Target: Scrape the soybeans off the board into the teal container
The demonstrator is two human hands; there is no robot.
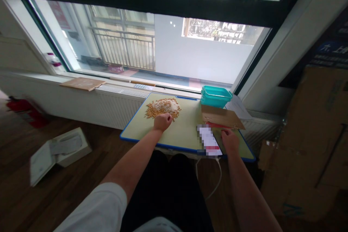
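Note:
A pile of small golden beans or kernels mixed with white grains lies on the left half of a pale board with a blue rim. My left hand is closed at the pile's near edge; whatever its fingers hold, if anything, is hidden. To the right, my right hand is closed low over the board, beside a phone and in front of an open cardboard box. Its fingertips are pressed together, and I cannot make out anything between them.
A teal plastic container stands at the back right corner. A white cable hangs from the phone. Large cartons stand at the right. An open white box and a fire extinguisher are on the left floor.

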